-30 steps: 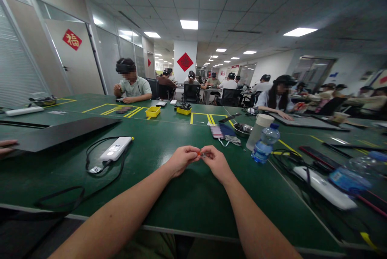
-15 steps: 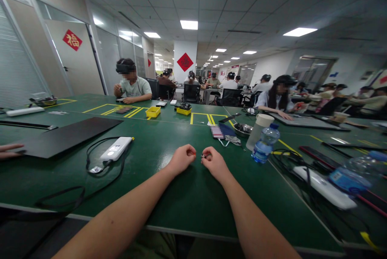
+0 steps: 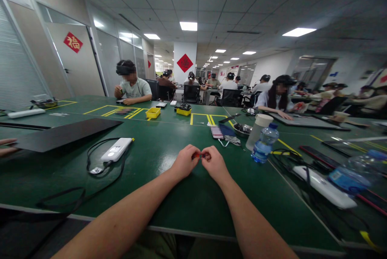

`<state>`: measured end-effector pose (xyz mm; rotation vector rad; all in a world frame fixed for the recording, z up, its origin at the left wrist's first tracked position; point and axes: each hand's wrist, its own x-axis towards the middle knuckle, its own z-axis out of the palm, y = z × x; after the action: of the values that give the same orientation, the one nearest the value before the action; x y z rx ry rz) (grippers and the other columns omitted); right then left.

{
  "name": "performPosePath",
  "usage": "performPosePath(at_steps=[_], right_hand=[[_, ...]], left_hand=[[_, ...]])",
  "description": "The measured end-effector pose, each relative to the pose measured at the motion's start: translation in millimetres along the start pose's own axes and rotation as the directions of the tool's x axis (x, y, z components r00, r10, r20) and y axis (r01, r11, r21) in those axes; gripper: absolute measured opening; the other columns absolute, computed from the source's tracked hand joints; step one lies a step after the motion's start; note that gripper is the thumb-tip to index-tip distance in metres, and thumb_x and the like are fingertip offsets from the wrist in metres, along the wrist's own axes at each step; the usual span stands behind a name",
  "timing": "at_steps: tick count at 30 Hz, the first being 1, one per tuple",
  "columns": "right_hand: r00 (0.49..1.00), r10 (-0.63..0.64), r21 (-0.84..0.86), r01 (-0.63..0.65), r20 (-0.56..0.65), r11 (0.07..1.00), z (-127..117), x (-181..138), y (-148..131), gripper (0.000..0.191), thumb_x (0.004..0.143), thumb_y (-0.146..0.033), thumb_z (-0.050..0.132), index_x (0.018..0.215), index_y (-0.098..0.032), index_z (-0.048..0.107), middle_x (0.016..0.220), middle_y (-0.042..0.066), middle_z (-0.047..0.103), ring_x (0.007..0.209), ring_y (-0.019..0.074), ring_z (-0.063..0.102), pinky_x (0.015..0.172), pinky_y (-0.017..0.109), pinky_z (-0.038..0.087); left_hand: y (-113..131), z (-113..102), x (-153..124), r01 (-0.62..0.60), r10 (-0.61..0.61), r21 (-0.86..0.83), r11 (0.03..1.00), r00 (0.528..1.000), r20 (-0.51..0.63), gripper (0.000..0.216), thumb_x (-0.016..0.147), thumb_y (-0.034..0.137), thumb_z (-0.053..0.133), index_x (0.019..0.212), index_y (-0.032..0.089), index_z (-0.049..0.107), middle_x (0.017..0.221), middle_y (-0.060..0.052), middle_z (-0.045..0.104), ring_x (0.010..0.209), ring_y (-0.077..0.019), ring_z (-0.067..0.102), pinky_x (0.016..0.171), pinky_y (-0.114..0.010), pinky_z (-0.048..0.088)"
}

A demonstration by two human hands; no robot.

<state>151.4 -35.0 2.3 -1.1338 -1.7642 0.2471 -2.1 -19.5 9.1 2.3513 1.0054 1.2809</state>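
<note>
Pinching small stuff w/ both hands rn, over the green table (image 3: 208,210); left hand (image 3: 185,162) has thumb + fingertips closed on a small orange piece (image 3: 197,155); right hand (image 3: 215,165) is curled much the same, fingertips closed on a small dark piece (image 3: 203,155); both pieces are btwn the hands, can't tell if they actually touch b/c the fingers cover most of them; hands are v close, fingertips facing each other; off to the left there's a white power bank (image 3: 116,150) w/ a black cable (image 3: 88,157) looped beside it; further left a black panel (image 3: 69,134), w/ someone else's hand (image 3: 5,149) at its end; on the right a water bottle (image 3: 262,150) stands just beside a pale tumbler (image 3: 256,134), w/ a metal bowl (image 3: 241,133) of dark stuff nearby; 2 yellow boxes (image 3: 152,113) sit further back; person in a pale shirt (image 3: 140,87) sits across on the left, head down, wearing dark headgear (image 3: 125,66).
</note>
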Motion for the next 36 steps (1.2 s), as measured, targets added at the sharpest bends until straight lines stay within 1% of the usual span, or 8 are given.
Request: performPosePath(at_steps=[6, 14, 18, 21, 24, 27, 30, 36], right_hand=[[0.998, 0.026, 0.129, -0.033, 0.055, 0.991, 1, -2, -2, 0.017, 0.066, -0.01, 0.049, 0.08, -0.019, 0.054, 0.085, 0.002, 0.051, 0.063, 0.0112, 0.051, 0.056, 0.024, 0.044], [0.999, 0.0, 0.091, -0.003, 0.038, 0.996, 1, 0, 2, 0.015, 0.065, -0.012, 0.052, 0.077, -0.019, 0.057, 0.083, 0.002, 0.051, 0.064, 0.0113, 0.049, 0.06, 0.026, 0.043], [0.989, 0.099, 0.084, -0.108, 0.109, 0.991, 1, 0, 5, 0.013, 0.064, -0.017, 0.055, 0.077, -0.019, 0.057, 0.071, -0.001, 0.053, 0.058, 0.0109, 0.048, 0.057, 0.025, 0.04], [0.964, 0.192, 0.187, -0.226, 0.183, 0.956, 0, 0, 5, 0.013, 0.067, -0.02, 0.055, 0.079, -0.018, 0.058, 0.064, -0.003, 0.053, 0.056, 0.0105, 0.047, 0.054, 0.024, 0.038], [0.94, 0.253, 0.369, -0.325, 0.23, 0.87, -2, -1, 5, 0.012, 0.069, -0.024, 0.055, 0.079, -0.017, 0.057, 0.062, -0.003, 0.054, 0.054, 0.0103, 0.049, 0.052, 0.023, 0.038], [0.927, 0.295, 0.492, -0.373, 0.232, 0.786, -2, -1, 4, 0.013, 0.068, -0.026, 0.059, 0.076, -0.016, 0.056, 0.063, -0.001, 0.057, 0.057, 0.012, 0.054, 0.054, 0.024, 0.041], [0.921, 0.308, 0.581, -0.39, 0.24, 0.715, -3, -1, 2, 0.02, 0.066, -0.029, 0.063, 0.079, -0.016, 0.057, 0.072, 0.003, 0.062, 0.064, 0.0148, 0.059, 0.057, 0.026, 0.044], [0.91, 0.287, 0.717, -0.413, 0.3, 0.561, -10, 2, -7, 0.025, 0.065, -0.032, 0.067, 0.083, -0.018, 0.056, 0.089, 0.006, 0.064, 0.07, 0.0152, 0.06, 0.064, 0.03, 0.048]], left_hand=[[-3, 3, 0, 0.01, -0.01, -0.035, 0.999, 1.0, -0.002, 0.016, 0.068, 0.005, 0.054, 0.076, 0.018, 0.057, 0.078, -0.001, 0.052, 0.071, -0.0116, 0.049, 0.066, -0.022, 0.039], [0, 0, 0, 0.056, -0.057, -0.052, 0.997, 0.998, -0.019, 0.015, 0.069, 0.006, 0.054, 0.076, 0.018, 0.059, 0.08, -0.001, 0.053, 0.071, -0.012, 0.049, 0.068, -0.022, 0.039], [-3, -1, 0, 0.121, -0.121, -0.08, 0.989, 0.993, 0.014, 0.012, 0.07, 0.013, 0.057, 0.078, 0.019, 0.064, 0.076, -0.002, 0.057, 0.071, -0.0137, 0.051, 0.069, -0.024, 0.039], [-9, 1, 0, 0.239, -0.232, -0.189, 0.952, 0.971, 0.057, 0.009, 0.07, 0.018, 0.058, 0.075, 0.019, 0.065, 0.072, -0.002, 0.06, 0.068, -0.0138, 0.053, 0.067, -0.024, 0.04], [-15, 3, 0, 0.417, -0.379, -0.412, 0.811, 0.909, 0.174, 0.01, 0.07, 0.021, 0.059, 0.077, 0.015, 0.064, 0.07, -0.002, 0.062, 0.061, -0.0118, 0.054, 0.059, -0.022, 0.042], [-19, 4, 0, 0.524, -0.443, -0.647, 0.554, 0.844, 0.303, 0.011, 0.07, 0.019, 0.061, 0.078, 0.012, 0.06, 0.075, -0.005, 0.064, 0.059, -0.0095, 0.055, 0.058, -0.021, 0.044], [-17, 1, 1, 0.565, -0.455, -0.756, 0.33, 0.797, 0.397, 0.011, 0.071, 0.02, 0.061, 0.077, 0.011, 0.058, 0.076, -0.008, 0.064, 0.058, -0.0079, 0.056, 0.057, -0.019, 0.045], [-10, -7, 3, 0.537, -0.351, -0.835, 0.119, 0.809, 0.471, 0.013, 0.077, 0.02, 0.059, 0.086, 0.011, 0.059, 0.079, -0.009, 0.064, 0.06, -0.0063, 0.057, 0.058, -0.016, 0.047]])
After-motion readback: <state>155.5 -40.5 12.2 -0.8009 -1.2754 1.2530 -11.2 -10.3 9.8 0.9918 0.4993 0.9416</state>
